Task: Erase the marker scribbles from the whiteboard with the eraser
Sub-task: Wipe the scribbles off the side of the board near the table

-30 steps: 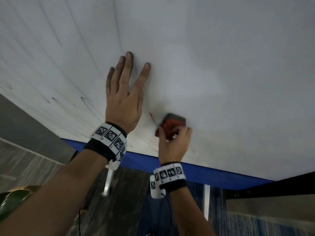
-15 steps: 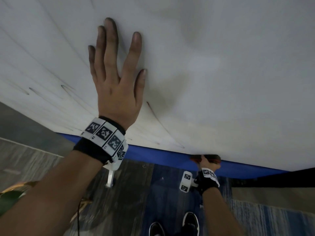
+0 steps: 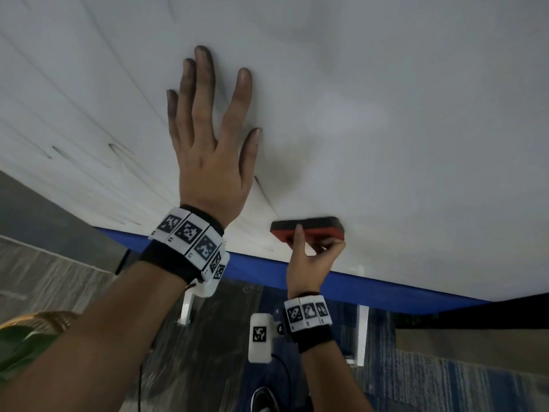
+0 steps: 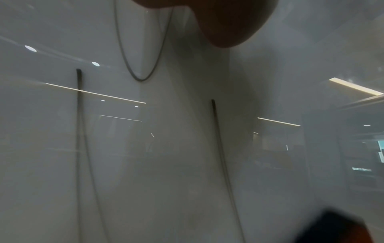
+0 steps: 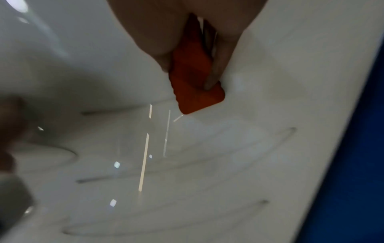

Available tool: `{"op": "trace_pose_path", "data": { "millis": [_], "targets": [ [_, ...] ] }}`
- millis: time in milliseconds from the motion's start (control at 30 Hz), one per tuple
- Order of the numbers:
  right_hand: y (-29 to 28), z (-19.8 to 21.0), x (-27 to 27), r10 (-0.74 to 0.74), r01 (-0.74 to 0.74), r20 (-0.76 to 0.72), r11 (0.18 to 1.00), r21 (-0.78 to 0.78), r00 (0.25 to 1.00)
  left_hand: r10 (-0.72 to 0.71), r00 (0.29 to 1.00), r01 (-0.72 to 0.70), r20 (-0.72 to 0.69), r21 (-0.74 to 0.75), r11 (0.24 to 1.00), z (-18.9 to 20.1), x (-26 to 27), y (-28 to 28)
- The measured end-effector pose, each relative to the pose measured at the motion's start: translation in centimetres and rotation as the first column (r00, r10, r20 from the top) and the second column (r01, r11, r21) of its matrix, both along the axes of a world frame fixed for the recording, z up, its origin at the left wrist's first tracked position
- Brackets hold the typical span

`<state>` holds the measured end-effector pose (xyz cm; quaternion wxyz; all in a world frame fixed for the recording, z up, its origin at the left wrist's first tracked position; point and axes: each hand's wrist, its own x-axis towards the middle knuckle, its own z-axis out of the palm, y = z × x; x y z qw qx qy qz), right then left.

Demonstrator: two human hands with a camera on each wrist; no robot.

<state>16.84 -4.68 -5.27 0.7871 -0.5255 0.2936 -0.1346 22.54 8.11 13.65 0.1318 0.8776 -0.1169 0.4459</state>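
While the forearms rise from the lower edge of the head view, each wrist carries a black band with white tag blocks, and far below them lie the carpeted floor (image 3: 208,337) and the toe of a dark shoe (image 3: 264,401). Past the right wrist, the right hand (image 3: 309,263) grips the red eraser (image 3: 307,228) with thumb on one long side and curled fingers on the other, pressing its dark pad against the whiteboard (image 3: 386,99) just above the blue frame (image 3: 371,288) along the board's lower edge. In the right wrist view the eraser (image 5: 197,78) shows orange-red between thumb and fingertips, with faint looping marker scribbles (image 5: 207,164) on the board beyond it and the frame (image 5: 353,164) down the right side. To the left of the eraser and higher on the board, the left hand (image 3: 208,162) lies flat with fingers straight and spread, holding nothing, its fingertips smudged dark. A thin dark stroke (image 3: 264,194) runs between that hand's thumb side and the eraser. More thin curved lines (image 3: 89,129) cross the board's left part. The left wrist view shows dark strokes (image 4: 216,131) on the glossy board, which mirrors ceiling lights.
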Motion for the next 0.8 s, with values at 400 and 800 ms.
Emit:
{"op": "trace_pose_path", "data": {
  "millis": [400, 800],
  "targets": [
    [5.7, 6.7, 1.1, -0.034, 0.089, 0.202, 0.960, -0.267, 0.979, -0.013, 0.994, 0.028, -0.107, 0.132, 0.991, 1.1, -1.6, 2.0],
    [-0.6, -2.0, -0.8, -0.019, 0.044, 0.052, 0.847, -0.529, 0.998, -0.101, 0.988, 0.115, -0.114, 0.120, 0.986, 1.9, -2.4, 3.0]
  ]
}}
